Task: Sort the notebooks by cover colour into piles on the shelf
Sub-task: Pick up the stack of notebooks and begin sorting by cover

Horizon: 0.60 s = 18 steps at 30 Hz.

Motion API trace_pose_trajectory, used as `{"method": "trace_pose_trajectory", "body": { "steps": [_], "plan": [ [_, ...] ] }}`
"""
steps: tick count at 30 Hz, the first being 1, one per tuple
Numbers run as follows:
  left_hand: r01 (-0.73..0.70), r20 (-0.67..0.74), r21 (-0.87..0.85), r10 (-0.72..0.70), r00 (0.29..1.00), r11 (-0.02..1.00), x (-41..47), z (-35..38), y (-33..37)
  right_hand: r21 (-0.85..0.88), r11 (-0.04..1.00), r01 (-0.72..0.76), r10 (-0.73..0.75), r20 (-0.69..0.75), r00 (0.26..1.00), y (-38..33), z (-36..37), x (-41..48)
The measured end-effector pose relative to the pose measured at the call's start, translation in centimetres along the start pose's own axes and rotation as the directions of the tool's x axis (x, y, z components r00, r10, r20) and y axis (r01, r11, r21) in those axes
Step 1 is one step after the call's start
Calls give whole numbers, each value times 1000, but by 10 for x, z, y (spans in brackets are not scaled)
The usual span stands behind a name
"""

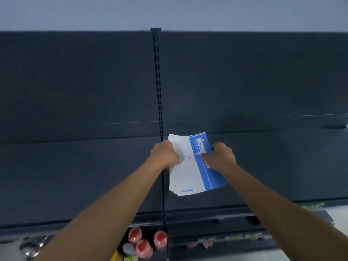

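I am looking down at a dark shelf point(75, 176) that is running the full width of the view, split by a slotted upright post point(158, 81). Just right of that post, a stack of notebooks point(192, 178) with a blue-and-white top cover is sitting over the shelf board. I cannot tell whether it is resting there or hanging just above.

My left hand point(164, 153) is gripping the stack's left edge with curled fingers, and my right hand point(224, 157) is pinching the blue strip on the right. The lower corners are fanning apart, so I am judging slippage the main risk. If either grip is loosening, the bottom books could slide off the front lip toward the red-topped containers point(144, 247) on the tier below. Only the top cover is showing, so a mixed bundle could be going down as one colour.
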<state>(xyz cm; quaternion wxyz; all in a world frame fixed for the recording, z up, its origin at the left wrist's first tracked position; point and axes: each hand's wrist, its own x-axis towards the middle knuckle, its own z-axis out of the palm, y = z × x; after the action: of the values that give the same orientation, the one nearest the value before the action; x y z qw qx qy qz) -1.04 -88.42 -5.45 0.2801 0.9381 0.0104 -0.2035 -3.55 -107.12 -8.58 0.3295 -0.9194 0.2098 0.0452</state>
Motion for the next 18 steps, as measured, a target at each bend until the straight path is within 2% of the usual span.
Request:
{"method": "trace_pose_trajectory", "body": {
  "steps": [9, 18],
  "plan": [
    [45, -19, 60, -44, 999, 997, 30, 24, -4, -70, 998, -7, 14, 97, 995, 8, 14, 25],
    [137, -62, 103, -131, 989, 985, 32, 35, -7, -83, 993, 81, -64, 189, 980, 18, 21, 35]
  ]
}}
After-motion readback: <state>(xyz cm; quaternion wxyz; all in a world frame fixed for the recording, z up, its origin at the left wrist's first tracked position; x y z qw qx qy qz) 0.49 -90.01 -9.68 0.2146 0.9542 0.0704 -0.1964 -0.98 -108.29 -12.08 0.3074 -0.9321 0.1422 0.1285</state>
